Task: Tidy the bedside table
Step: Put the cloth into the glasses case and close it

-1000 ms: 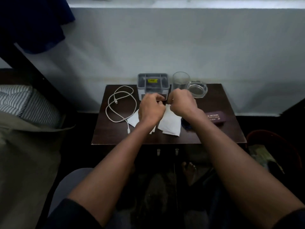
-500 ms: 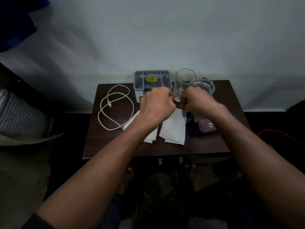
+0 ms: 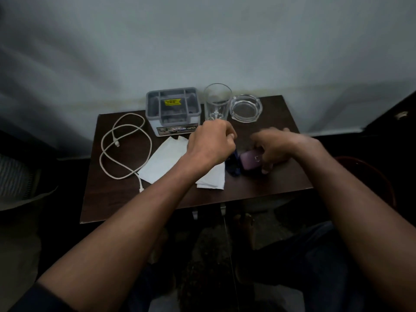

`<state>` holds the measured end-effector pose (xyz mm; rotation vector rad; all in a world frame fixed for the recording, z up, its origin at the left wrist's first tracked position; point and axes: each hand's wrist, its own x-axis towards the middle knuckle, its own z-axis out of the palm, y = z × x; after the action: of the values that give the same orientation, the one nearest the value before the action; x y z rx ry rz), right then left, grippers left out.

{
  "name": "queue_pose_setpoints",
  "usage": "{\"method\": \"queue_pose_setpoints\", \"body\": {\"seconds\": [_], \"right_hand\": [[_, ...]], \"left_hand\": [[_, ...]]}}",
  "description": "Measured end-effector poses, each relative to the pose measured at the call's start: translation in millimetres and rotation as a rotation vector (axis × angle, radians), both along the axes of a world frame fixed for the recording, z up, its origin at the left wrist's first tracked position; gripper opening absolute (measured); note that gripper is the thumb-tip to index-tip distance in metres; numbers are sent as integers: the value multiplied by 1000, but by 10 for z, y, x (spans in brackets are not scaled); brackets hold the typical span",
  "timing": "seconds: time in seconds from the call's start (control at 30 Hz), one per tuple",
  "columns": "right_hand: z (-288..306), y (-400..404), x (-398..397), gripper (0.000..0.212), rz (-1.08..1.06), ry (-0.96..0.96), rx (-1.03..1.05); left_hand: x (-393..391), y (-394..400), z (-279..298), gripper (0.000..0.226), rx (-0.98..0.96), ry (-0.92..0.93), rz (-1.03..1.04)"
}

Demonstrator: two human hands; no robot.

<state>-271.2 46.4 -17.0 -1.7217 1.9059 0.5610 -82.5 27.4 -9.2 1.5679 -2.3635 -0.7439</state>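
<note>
On the dark wooden bedside table [image 3: 112, 199] lie a coiled white cable [image 3: 126, 145], white paper sheets [image 3: 166, 158], a dark blue object [image 3: 233, 165] and a purple case [image 3: 248, 159]. A grey organizer box [image 3: 173, 111], a clear glass [image 3: 217, 101] and a glass ashtray [image 3: 245, 108] stand along the back edge. My left hand [image 3: 211, 143] is a closed fist over the papers, just in front of the glass; nothing shows in it. My right hand [image 3: 276, 147], blurred, hovers with spread fingers over the purple case, its thumb at the case's near side.
A pale wall rises right behind the table. A bed with a striped pillow [image 3: 13, 176] lies to the left. A red bin [image 3: 382, 176] stands on the floor at the right. My knees are under the table's front edge.
My hands have parted: they were pinched together in front of the glass. The right hand has dropped to the right, onto the purple case. The left has stayed put. The camera has tilted down.
</note>
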Motion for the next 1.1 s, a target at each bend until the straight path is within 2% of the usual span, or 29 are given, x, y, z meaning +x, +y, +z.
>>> {"method": "queue_pose_setpoints", "body": {"seconds": [0.1, 0.27, 0.37, 0.47, 0.57, 0.67, 0.77, 0.87, 0.97, 1.1], "right_hand": [[-52, 11, 16, 62, 12, 8, -83], [53, 94, -292, 41, -75, -91, -172], [217, 215, -404, 37, -167, -318, -232], [231, 319, -360, 32, -241, -579, -261], [200, 321, -316, 35, -290, -765, -304], [242, 300, -258, 29, -314, -927, -298], [269, 304, -113, 33, -347, -1057, -265], [252, 240, 124, 40, -338, -1100, -195], [242, 125, 388, 30, -310, -1087, -182], [256, 26, 644, 21, -257, -1044, -183]], "left_hand": [[-75, -31, -35, 20, 24, 39, -9], [-245, -41, -66, 13, 63, 130, 1], [-301, -23, -46, 15, 72, 237, -19], [-304, 3, -12, 35, 64, 290, -20], [-217, 9, 7, 54, 261, 376, -6], [-85, 71, 60, 49, 567, 611, 40], [57, 118, 76, 40, 565, 790, 117], [239, 129, 90, 32, 608, 877, 268], [428, 117, 110, 31, 683, 919, 406], [616, 125, 136, 34, 725, 965, 463]]}}
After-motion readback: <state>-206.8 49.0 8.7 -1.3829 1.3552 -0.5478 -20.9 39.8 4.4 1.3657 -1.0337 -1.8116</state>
